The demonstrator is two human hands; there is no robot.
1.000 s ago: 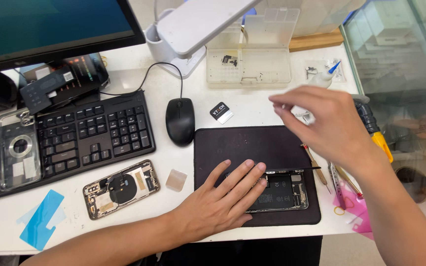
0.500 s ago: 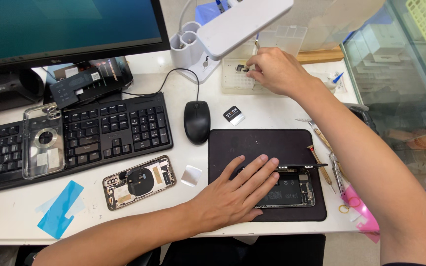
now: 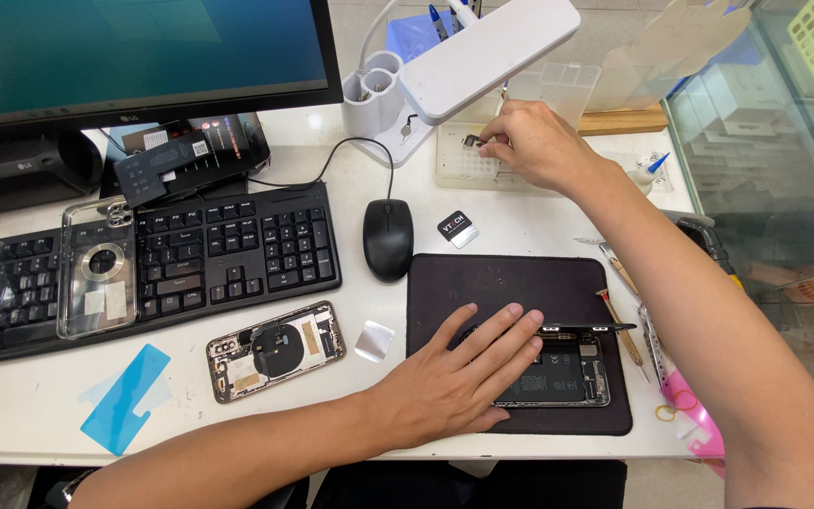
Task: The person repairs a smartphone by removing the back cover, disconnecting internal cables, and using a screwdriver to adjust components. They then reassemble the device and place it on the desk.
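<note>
A white desk carries a dark monitor; a white lamp overhangs; a glass cabinet stands rightward.

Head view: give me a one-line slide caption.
Left hand flat on an opened phone; right hand picks at a clear parts tray.

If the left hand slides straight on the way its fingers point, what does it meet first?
The left hand lies flat on the opened phone, fingers pointing right and slightly away. Probably it meets first the small screwdriver on the black mat, though heights are unclear.
</note>
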